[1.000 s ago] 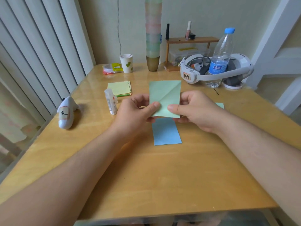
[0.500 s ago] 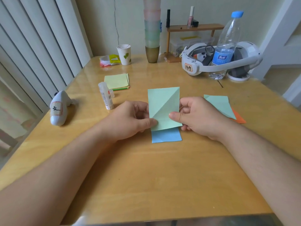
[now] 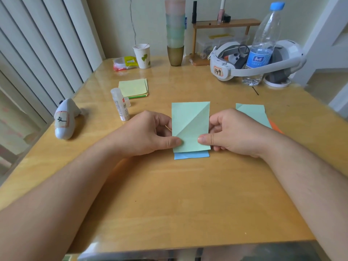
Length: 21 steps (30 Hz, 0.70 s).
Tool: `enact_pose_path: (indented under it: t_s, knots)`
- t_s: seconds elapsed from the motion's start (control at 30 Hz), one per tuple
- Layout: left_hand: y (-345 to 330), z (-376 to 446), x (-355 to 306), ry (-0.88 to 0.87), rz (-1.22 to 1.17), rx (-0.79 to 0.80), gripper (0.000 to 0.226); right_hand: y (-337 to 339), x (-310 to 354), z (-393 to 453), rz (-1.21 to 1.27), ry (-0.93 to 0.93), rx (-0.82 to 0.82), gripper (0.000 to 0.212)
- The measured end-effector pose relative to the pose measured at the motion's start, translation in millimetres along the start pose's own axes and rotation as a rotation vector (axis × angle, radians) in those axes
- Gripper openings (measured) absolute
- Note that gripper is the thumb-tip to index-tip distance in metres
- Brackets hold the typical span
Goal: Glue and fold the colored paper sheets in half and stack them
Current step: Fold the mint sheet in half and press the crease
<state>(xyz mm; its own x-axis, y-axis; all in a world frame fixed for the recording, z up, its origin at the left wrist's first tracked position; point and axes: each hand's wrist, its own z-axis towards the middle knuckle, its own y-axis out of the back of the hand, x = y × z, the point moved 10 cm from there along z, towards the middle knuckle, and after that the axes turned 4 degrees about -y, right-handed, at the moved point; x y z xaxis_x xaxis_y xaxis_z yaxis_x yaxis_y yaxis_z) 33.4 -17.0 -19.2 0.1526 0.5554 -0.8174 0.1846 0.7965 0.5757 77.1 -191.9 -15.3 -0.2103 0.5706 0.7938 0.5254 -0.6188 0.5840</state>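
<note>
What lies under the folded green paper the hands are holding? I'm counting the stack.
Under the green folded paper, pinched by the left hand and right hand, a blue paper shows only as a strip at the near edge. The rest is covered, so anything further beneath cannot be seen.
</note>
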Motion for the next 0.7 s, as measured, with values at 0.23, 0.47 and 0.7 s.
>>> enact_pose_path:
  t_s: [0.23, 0.47, 0.7]
  knots:
    - [-1.9, -1.2, -3.1, 0.008, 0.082, 0.034, 0.01, -0.1, -3.0, -2.2, -0.037, -0.04, 0.018, 0.012]
    - [-3.0, -0.4, -3.5, 0.021, 0.099, 0.035, 0.012, -1.9, -0.2, -5.0, -0.091, -0.053, 0.014, 0.011]
    - [-2.2, -0.3, -3.5, 0.05, 0.169, 0.022, 0.019, -0.1, -1.8, -5.1, -0.134, -0.067, 0.005, 0.01]
